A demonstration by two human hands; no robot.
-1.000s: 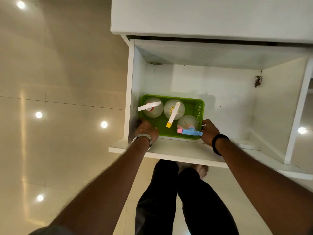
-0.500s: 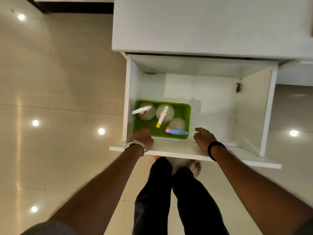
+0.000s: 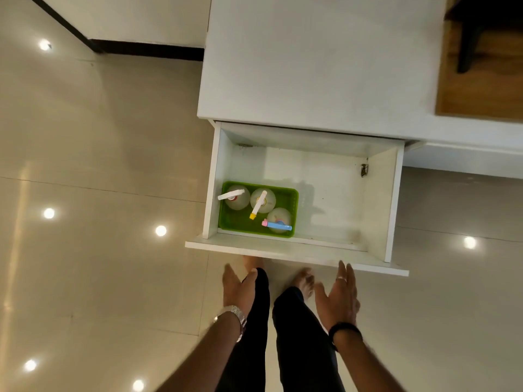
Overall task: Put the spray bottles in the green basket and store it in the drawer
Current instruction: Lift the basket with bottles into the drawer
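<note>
Green plastic mesh basket (image 3: 288, 210) sits on the floor of the open white wooden drawer (image 3: 334, 199), tucked into the front-left corner, against or just beside the left wall and front panel. Likely put there so it stays braced and leaves the rest of the drawer free.

Three clear round spray bottles stand upright inside it: white-trigger bottle (image 3: 236, 197) at back left, white-and-yellow-trigger bottle (image 3: 261, 201) just beside it, blue-and-pink-trigger bottle (image 3: 278, 221) at front right. Packed close together, which should help keep them from tipping; the upright stance keeps the triggers clear.

Left hand (image 3: 236, 290) with a metal wristwatch (image 3: 236, 318) and right hand (image 3: 338, 298) with a black wristband (image 3: 343, 331) both hover in front of the drawer front, apart from it, fingers spread and holding nothing. Right fingertips (image 3: 342, 267) are near the front edge; palms face forward, probably set for a push.

Judgement: loading is done, basket is stored, only closing the drawer seems left. It stands pulled well out from the white cabinet (image 3: 311, 60) over a glossy beige tiled floor (image 3: 99, 165).
</note>
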